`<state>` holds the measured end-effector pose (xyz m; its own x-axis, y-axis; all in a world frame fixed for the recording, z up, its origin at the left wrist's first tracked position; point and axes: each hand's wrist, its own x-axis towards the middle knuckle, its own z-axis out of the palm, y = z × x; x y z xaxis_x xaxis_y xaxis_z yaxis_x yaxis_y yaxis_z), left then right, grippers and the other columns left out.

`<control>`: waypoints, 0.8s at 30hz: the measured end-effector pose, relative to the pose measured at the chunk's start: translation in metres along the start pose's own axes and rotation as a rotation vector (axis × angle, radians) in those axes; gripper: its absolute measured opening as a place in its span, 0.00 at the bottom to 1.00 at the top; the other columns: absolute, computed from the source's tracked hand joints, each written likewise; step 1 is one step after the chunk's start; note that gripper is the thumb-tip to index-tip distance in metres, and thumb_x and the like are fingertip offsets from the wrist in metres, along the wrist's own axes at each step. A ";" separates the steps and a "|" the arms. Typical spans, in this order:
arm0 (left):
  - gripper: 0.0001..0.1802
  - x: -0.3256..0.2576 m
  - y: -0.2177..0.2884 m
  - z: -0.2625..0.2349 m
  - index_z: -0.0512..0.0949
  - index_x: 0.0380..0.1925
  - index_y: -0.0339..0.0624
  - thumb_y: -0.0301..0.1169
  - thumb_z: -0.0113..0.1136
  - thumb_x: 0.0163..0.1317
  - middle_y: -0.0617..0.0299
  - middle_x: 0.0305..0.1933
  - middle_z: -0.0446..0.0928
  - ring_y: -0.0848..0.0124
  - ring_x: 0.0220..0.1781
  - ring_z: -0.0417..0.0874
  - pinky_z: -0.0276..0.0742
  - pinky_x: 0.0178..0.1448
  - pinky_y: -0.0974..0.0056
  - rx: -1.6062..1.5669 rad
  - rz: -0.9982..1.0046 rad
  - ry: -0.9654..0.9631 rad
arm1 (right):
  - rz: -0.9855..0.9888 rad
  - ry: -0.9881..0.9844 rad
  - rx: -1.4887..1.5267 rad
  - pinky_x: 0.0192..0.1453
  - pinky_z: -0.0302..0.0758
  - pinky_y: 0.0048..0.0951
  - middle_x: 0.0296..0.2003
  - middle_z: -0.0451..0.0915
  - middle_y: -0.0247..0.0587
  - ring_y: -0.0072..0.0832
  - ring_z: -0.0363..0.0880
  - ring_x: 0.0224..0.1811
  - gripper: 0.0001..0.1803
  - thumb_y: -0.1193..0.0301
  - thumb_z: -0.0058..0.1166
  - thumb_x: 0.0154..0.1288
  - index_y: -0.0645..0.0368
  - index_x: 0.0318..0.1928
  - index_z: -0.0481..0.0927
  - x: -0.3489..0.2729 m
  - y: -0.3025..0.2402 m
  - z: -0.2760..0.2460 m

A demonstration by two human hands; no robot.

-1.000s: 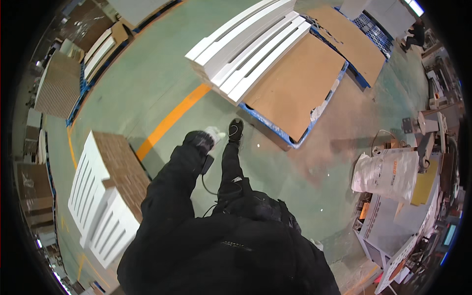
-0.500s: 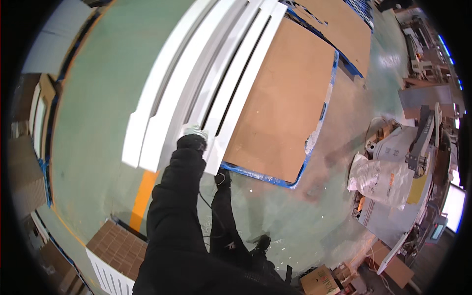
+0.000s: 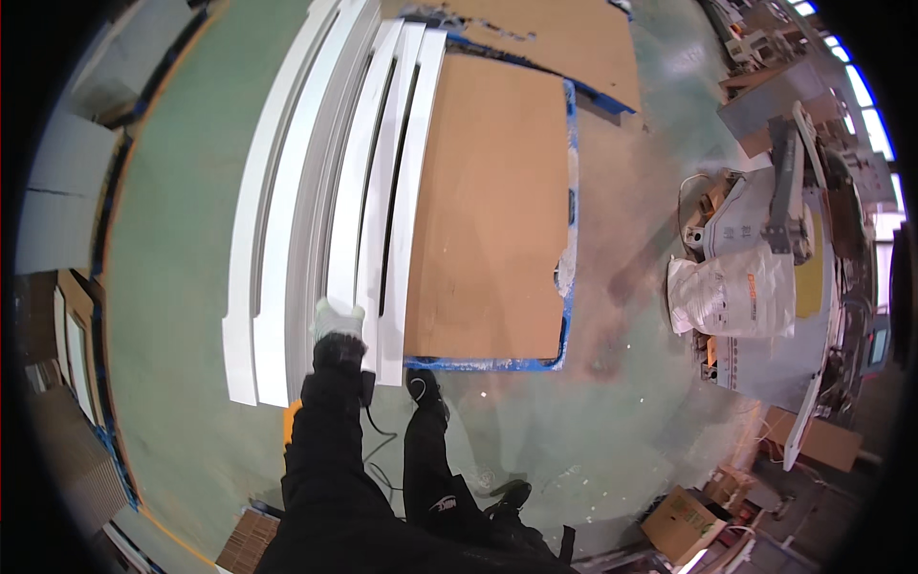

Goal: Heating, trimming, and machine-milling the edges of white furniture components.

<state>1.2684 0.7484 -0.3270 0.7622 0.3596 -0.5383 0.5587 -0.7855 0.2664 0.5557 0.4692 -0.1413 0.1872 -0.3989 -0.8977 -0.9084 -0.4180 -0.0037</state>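
Several long white slotted boards [image 3: 268, 239] lie side by side, stretching away from me. My left hand [image 3: 337, 320], in a pale glove below a black sleeve, is at the near end of one white board [image 3: 352, 191] in the middle of the row. Its fingers look closed over that board's end, though the glove is somewhat blurred. Grey stacked edges [image 3: 330, 163] show just left of this board. Two narrower white strips, the outer one [image 3: 413, 163] bordering a brown sheet, lie on its right. My right hand is not in view.
A brown sheet [image 3: 492, 210] lies on a blue pallet [image 3: 488, 364] to the right, with another brown sheet [image 3: 574, 57] beyond. Farther right stand a grey machine [image 3: 765, 373] and a white plastic sack [image 3: 732, 295]. A cardboard box [image 3: 681, 524] sits at lower right.
The view has turned, so the boards and pallet appear farther left and straighter. My left hand stays at the near end of the boards. More grey stacked edges show beside it.
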 end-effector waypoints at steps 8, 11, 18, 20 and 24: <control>0.44 -0.138 -0.085 0.041 0.65 0.62 0.32 0.33 0.76 0.45 0.48 0.58 0.74 0.56 0.58 0.76 0.73 0.63 0.54 -0.296 0.701 0.316 | -0.140 0.108 0.089 0.45 0.81 0.39 0.40 0.85 0.54 0.40 0.84 0.46 0.24 0.54 0.60 0.61 0.62 0.46 0.83 -0.052 0.142 0.170; 0.46 -0.277 -0.029 0.054 0.62 0.65 0.33 0.39 0.73 0.49 0.44 0.62 0.72 0.53 0.61 0.75 0.70 0.67 0.57 -0.263 0.591 0.305 | 0.233 0.126 0.528 0.63 0.71 0.43 0.55 0.79 0.48 0.47 0.77 0.57 0.34 0.40 0.46 0.63 0.51 0.56 0.80 0.018 0.246 0.276; 0.39 -0.625 0.088 0.116 0.64 0.60 0.35 0.28 0.73 0.49 0.50 0.55 0.74 0.60 0.54 0.78 0.77 0.57 0.56 -0.915 1.178 -0.443 | 0.435 0.647 1.122 0.34 0.78 0.30 0.31 0.85 0.45 0.27 0.83 0.28 0.28 0.55 0.60 0.61 0.64 0.53 0.81 0.022 0.335 0.193; 0.39 -0.683 0.116 0.156 0.64 0.60 0.35 0.30 0.73 0.49 0.51 0.53 0.75 0.61 0.52 0.78 0.77 0.55 0.57 -0.861 1.285 -0.355 | 0.325 0.841 1.182 0.36 0.79 0.30 0.34 0.85 0.46 0.29 0.84 0.31 0.28 0.56 0.61 0.61 0.66 0.54 0.79 0.030 0.370 0.147; 0.36 -0.802 0.155 0.225 0.71 0.51 0.35 0.37 0.77 0.44 0.53 0.42 0.79 0.65 0.41 0.81 0.78 0.48 0.59 -0.708 1.501 -0.452 | 0.232 1.023 1.291 0.50 0.79 0.32 0.44 0.85 0.52 0.34 0.85 0.45 0.28 0.62 0.64 0.62 0.69 0.56 0.77 0.007 0.414 0.045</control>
<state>0.6698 0.2253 -0.0341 0.6363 -0.6819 0.3607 -0.3828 0.1268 0.9151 0.1642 0.3299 -0.1694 -0.3093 -0.9050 -0.2920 -0.5439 0.4203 -0.7263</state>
